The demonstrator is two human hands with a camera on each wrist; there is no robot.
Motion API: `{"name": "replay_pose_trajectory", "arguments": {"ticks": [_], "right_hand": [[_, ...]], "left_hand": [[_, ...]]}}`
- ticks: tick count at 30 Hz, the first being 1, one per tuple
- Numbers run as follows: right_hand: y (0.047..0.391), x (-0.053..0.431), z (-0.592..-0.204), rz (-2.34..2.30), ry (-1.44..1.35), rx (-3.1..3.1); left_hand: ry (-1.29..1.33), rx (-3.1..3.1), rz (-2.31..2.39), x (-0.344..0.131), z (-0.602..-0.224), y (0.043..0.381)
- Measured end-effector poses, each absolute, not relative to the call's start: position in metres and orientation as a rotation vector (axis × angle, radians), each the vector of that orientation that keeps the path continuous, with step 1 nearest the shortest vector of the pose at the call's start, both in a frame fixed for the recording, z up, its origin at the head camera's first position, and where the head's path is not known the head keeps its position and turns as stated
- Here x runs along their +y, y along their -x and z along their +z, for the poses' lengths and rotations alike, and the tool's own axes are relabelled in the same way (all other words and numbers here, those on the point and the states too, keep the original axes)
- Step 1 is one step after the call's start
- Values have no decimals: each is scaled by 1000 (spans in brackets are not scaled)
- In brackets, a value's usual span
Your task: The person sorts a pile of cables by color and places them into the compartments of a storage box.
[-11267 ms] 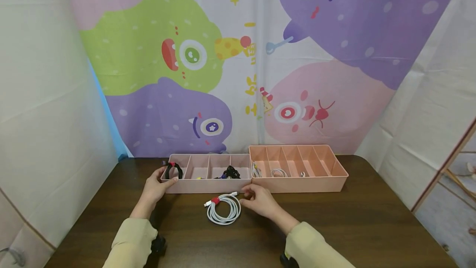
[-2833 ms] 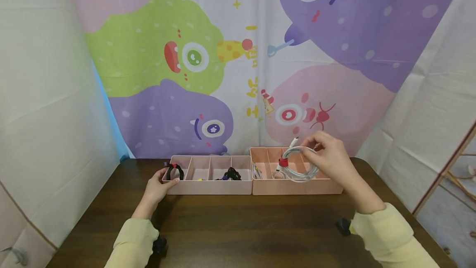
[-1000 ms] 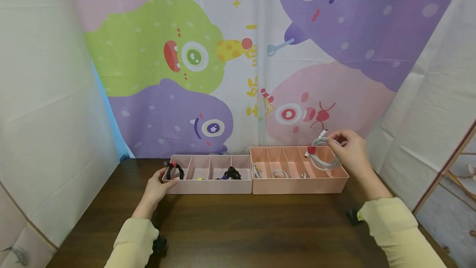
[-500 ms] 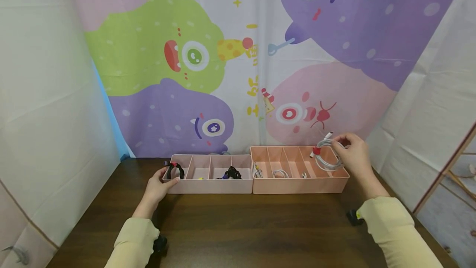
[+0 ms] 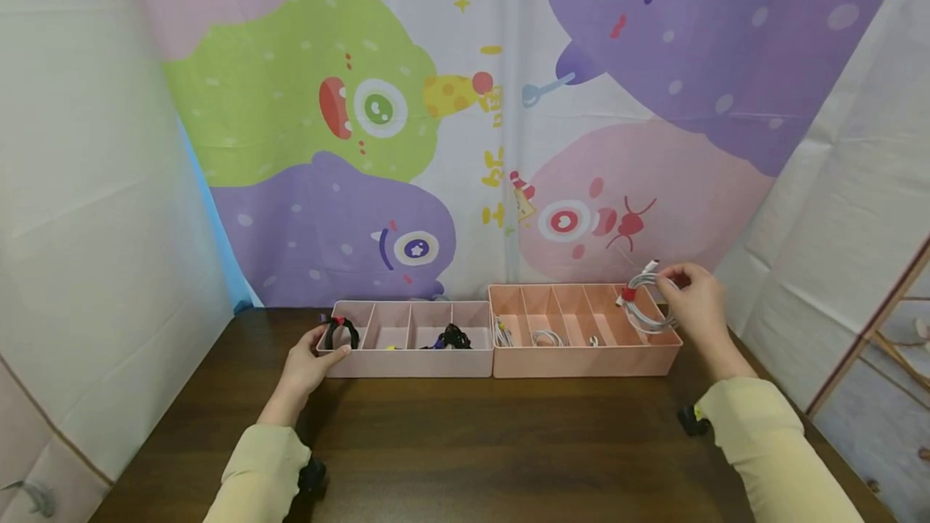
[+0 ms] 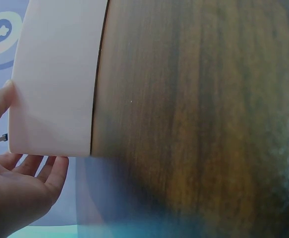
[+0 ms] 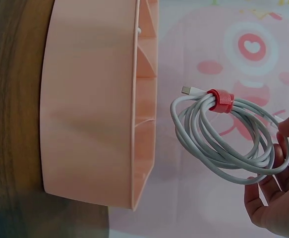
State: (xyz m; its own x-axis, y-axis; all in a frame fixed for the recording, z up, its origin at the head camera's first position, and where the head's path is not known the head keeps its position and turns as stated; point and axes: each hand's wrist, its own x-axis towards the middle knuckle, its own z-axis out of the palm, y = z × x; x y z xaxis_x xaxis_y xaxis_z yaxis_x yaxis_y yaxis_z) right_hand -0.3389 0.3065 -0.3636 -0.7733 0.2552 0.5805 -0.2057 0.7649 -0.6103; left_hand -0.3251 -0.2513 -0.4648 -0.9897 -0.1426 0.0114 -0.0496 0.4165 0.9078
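In the head view my right hand (image 5: 696,301) pinches a coiled white charging cable (image 5: 634,315) over the right-end compartment of the peach divided box (image 5: 581,362). The right wrist view shows the cable's red strap (image 7: 221,100) and metal plug (image 7: 186,90), with thumb and fingers on the loop's far side. The coil hangs above the box rim. My left hand (image 5: 303,366) grips the left end of a pale pink divided box (image 5: 407,364), thumb at the front and fingers round the end wall. A black cable coil (image 5: 353,335) with a red tie stands in that end's compartment.
The boxes stand end to end at the back of the dark wooden table (image 5: 494,442). A black cable bundle (image 5: 454,336) lies in the pink box. White cables (image 5: 546,338) lie in the peach box's left compartments. A cartoon curtain (image 5: 465,144) hangs close behind.
The white cable coil, on the table at first, was lifted by my right hand and carried right across the peach box, lately shifting slightly further right. My left hand stays on the pink box.
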Motion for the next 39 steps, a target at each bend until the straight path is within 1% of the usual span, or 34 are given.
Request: {"name": "replay_pose_trajectory", "arguments": {"ticks": [12,30,39], "right_hand": [[354,304,-382,882,38,-2252],[367,293,-406,926,90,-2297],[371,291,-423,884,35,-2250]], "left_hand": [[-170,-2571,-1635,-252,-466,326],[-180,-2583,-1643,-252,-465,324],[-186,-2576,-1636,-250,-463,323]]}}
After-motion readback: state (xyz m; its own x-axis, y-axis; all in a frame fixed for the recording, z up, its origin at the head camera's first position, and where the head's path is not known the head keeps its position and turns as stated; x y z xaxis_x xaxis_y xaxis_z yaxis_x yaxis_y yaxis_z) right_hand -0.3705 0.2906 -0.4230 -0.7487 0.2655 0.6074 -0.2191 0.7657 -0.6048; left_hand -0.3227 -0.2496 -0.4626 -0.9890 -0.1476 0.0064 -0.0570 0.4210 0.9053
